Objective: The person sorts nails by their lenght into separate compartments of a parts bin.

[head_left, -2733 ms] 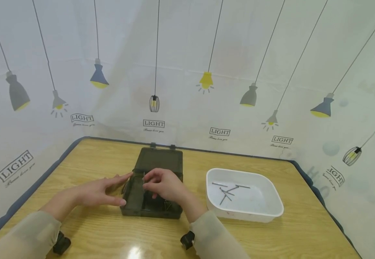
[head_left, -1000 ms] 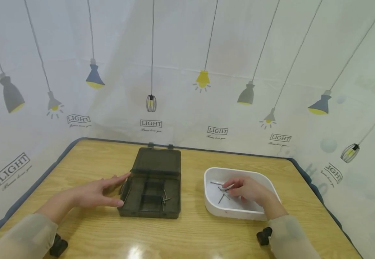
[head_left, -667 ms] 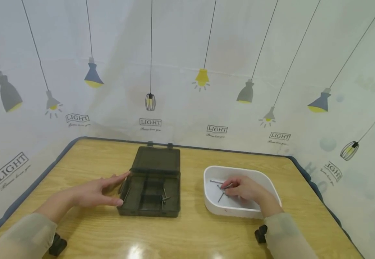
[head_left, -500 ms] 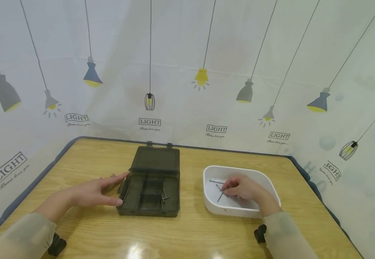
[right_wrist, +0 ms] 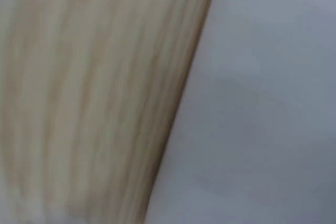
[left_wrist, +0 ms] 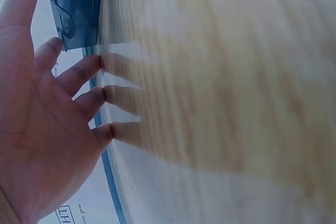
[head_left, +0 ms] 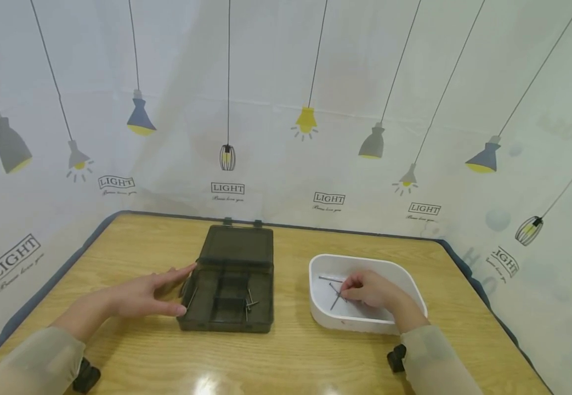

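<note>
In the head view, my left hand lies beside a dark translucent plastic box with its lid raised. The thumb and index finger touch the box's left side; in the left wrist view the other fingers spread with their tips on the table. My right hand reaches into a white tray, thumb and index finger pinched together at a nail among several thin metal nails. Its fingertips partly cover that nail. More nails lie in the box's right compartment, and another nail in the left one.
Both containers stand on a wooden table with a dark blue edge along its back and sides. A white curtain printed with lamps surrounds it. The right wrist view shows only table and a pale white surface.
My right hand has moved from the box to the tray, leaving nails visible in the box. Over the last second its fingers have drawn together among the nails. The left hand has stayed beside the box.
</note>
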`<action>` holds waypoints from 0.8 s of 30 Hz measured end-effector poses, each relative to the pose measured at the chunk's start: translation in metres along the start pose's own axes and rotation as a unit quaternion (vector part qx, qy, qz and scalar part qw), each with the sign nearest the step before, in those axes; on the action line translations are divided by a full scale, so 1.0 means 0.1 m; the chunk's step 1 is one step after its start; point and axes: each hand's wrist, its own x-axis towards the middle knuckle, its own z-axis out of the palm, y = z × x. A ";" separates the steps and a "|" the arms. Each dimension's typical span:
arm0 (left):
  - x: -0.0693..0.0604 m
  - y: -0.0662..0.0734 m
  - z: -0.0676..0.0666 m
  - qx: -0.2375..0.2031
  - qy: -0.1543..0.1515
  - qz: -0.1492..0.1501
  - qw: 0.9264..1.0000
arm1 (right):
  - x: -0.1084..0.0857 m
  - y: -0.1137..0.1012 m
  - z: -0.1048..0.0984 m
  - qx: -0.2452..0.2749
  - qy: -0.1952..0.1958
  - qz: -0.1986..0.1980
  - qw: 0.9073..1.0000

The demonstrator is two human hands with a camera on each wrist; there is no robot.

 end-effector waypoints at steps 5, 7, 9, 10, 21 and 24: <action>-0.02 0.00 -0.01 -0.004 0.000 -0.003 1.000 | 0.00 0.00 -0.02 0.003 0.007 -0.011 1.000; -0.02 0.01 -0.02 -0.004 -0.001 -0.003 1.000 | -0.01 0.00 -0.04 0.012 0.011 -0.014 1.000; -0.02 0.01 -0.02 -0.002 0.000 -0.003 1.000 | -0.02 -0.01 -0.07 0.020 0.015 -0.022 0.999; -0.02 0.01 -0.01 -0.001 0.000 -0.002 1.000 | -0.04 0.00 -0.09 0.024 0.015 -0.026 0.999; -0.02 0.00 0.00 0.003 0.009 -0.005 1.000 | -0.09 -0.15 -0.18 0.104 0.023 -0.031 0.994; -0.02 0.00 0.00 0.003 0.010 -0.003 1.000 | -0.11 -0.19 -0.18 0.133 0.029 -0.044 0.990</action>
